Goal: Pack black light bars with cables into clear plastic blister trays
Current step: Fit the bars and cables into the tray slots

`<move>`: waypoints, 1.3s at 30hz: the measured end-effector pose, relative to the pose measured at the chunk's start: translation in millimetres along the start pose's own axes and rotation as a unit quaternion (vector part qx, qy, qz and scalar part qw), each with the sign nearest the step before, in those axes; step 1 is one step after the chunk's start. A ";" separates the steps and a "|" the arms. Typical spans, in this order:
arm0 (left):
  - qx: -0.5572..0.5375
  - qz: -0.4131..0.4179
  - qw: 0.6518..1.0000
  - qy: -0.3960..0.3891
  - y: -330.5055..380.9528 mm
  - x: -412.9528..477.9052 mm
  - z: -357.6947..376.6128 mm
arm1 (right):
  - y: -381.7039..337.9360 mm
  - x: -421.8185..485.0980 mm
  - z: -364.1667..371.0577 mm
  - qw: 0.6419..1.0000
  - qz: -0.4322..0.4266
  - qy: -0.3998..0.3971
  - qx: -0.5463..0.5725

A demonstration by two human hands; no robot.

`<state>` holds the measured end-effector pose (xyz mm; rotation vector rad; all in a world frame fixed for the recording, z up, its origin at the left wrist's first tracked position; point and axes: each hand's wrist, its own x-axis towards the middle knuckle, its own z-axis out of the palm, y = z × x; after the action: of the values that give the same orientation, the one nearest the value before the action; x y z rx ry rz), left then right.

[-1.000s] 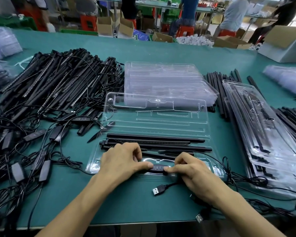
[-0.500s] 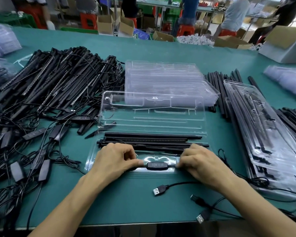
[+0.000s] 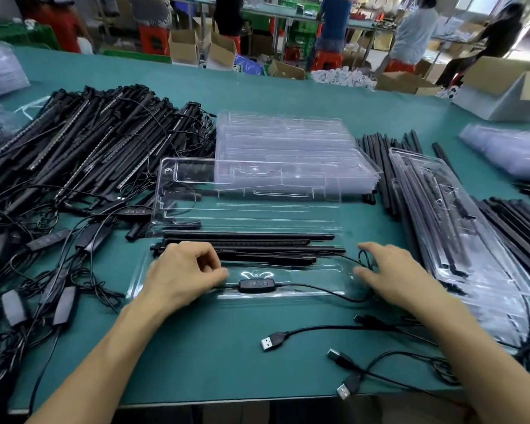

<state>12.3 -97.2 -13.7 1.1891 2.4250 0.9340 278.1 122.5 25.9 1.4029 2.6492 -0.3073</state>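
Observation:
An open clear blister tray (image 3: 315,294) lies in front of me, its lid (image 3: 248,206) folded back. Several black light bars (image 3: 248,243) sit in its rear slots. The black inline controller (image 3: 255,284) lies in the front channel, and its cable runs right and loops back to a USB plug (image 3: 271,343) on the mat. My left hand (image 3: 181,278), fingers curled, rests on the tray just left of the controller, with the cable passing under its thumb. My right hand (image 3: 392,275) hovers with spread fingers at the tray's right end, beside a small cable loop.
A big pile of light bars with cables (image 3: 89,154) fills the left side. Behind the tray stands a stack of empty trays (image 3: 282,139). Packed trays (image 3: 459,228) and loose black bars (image 3: 377,166) lie to the right. More USB plugs (image 3: 344,388) hang near the table's front edge.
Both hands have let go of the controller, which now lies seated in the tray's front channel. The right hand moved to the tray's right end; the left slid slightly left.

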 end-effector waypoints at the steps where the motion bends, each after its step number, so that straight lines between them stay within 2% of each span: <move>1: 0.022 -0.009 0.999 0.034 5.7 -1.6 2.1 | -1.2 1.5 2.0 1.000 0.007 -0.026 0.006; 3: 0.055 0.014 0.994 0.095 22.2 -5.4 11.2 | -3.0 6.3 3.1 0.998 0.013 -0.043 0.038; 4: 0.060 0.051 0.992 0.099 32.6 -7.1 18.0 | -3.5 8.9 1.4 0.997 0.016 -0.038 0.058; 6: 0.049 0.128 0.990 0.036 51.4 -8.9 33.2 | -4.7 11.4 -3.0 0.994 0.016 -0.001 0.105; 9: 0.043 0.164 0.983 -0.064 60.2 -3.8 50.6 | -7.6 8.8 -6.3 0.965 -0.002 0.104 0.239; 11: 0.045 0.161 0.983 -0.074 56.5 -0.4 57.0 | -12.5 8.7 -6.3 0.915 0.003 0.138 0.379; 13: 0.041 0.157 0.984 -0.069 54.6 0.8 60.5 | -19.5 9.2 -5.1 0.818 0.036 0.124 0.561; 14: 0.042 0.156 0.985 -0.068 54.9 1.5 61.5 | -23.3 9.0 -4.1 0.766 0.050 0.106 0.632; 15: 0.046 0.153 0.985 -0.071 55.6 1.8 62.1 | -26.6 8.0 -1.9 0.730 0.058 0.085 0.676; 17: 0.053 0.147 0.985 -0.078 56.7 3.2 62.2 | -30.8 6.2 6.8 0.696 0.062 0.038 0.715; 18: 0.053 0.146 0.985 -0.080 56.7 3.7 62.1 | -32.1 4.6 11.5 0.693 0.061 0.013 0.718; 21: 0.044 0.152 0.984 -0.078 56.5 2.6 61.1 | -30.5 2.5 23.1 0.736 0.060 -0.018 0.674; 25: 0.068 0.181 0.981 -0.033 62.3 -2.7 62.8 | -25.4 3.0 25.5 0.812 0.035 0.009 0.583; 27: 0.077 0.219 0.973 0.002 70.8 -8.5 66.2 | -25.4 4.4 24.9 0.811 0.028 0.041 0.583; 31: 0.070 0.266 0.961 0.030 92.0 -19.4 80.9 | -26.3 8.8 23.6 0.771 0.053 0.081 0.630; 33: 0.068 0.254 0.964 0.025 98.1 -19.7 89.1 | -25.1 9.0 21.9 0.772 0.067 0.091 0.626; 34: 0.068 0.243 0.967 0.023 99.9 -18.5 92.7 | -23.1 9.2 21.7 0.783 0.073 0.099 0.609; 35: 0.067 0.233 0.970 0.018 101.0 -16.8 96.2 | -19.8 9.7 21.2 0.812 0.077 0.108 0.569; 37: 0.073 0.216 0.974 0.005 102.7 -13.6 101.9 | -11.8 10.2 17.1 0.900 0.068 0.109 0.416; 38: 0.078 0.205 0.976 -0.005 103.1 -12.2 103.3 | -8.3 9.7 13.5 0.931 0.056 0.097 0.348; 39: 0.081 0.191 0.978 -0.018 103.5 -10.3 103.3 | -5.9 8.6 8.9 0.946 0.045 0.082 0.310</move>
<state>132.9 -14.5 -23.2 1.7582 2.3232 0.8118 268.6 124.0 16.1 1.7689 2.7269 -1.1414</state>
